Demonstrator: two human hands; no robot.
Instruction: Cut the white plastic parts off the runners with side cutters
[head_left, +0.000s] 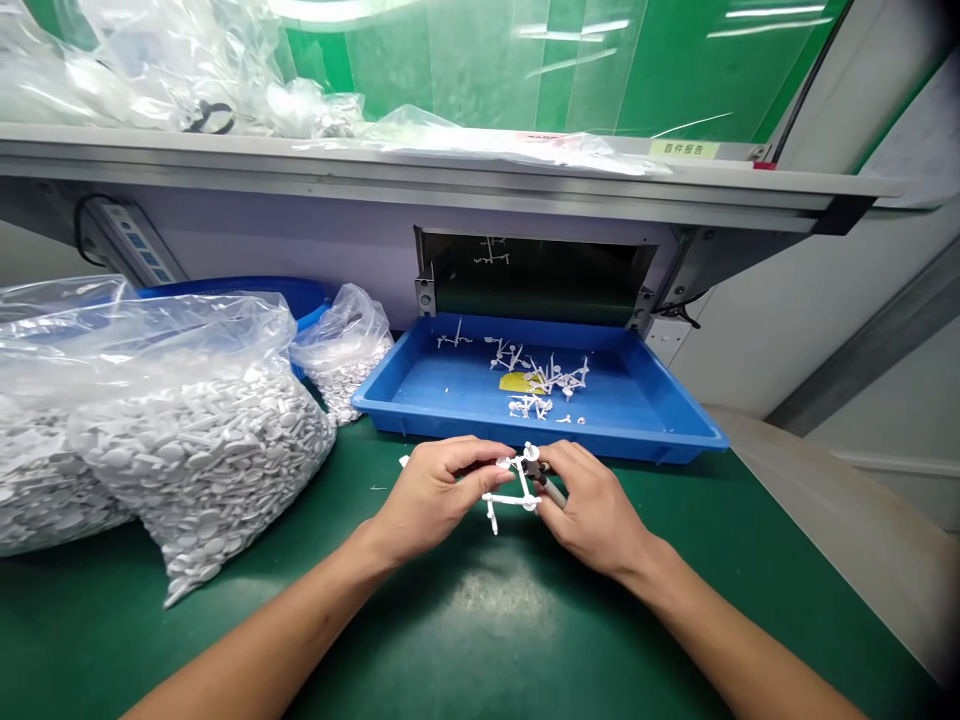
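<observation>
Over the green table mat [480, 620] my left hand [435, 495] pinches a white plastic sprue frame [514, 485] with small round parts on its arms. My right hand [589, 505] is closed round a small grey-handled tool [553, 490] whose tip meets the frame. Both hands sit just in front of the blue tray [675, 420], which holds several more white sprue pieces [544, 380] and a yellow scrap [517, 382].
A large clear bag of white round parts [195, 440] lies at the left, a smaller bag [346, 350] beside the tray. Behind the tray a chute opening [532, 275] sits under a shelf with plastic bags [187, 70]. The table edge runs down the right.
</observation>
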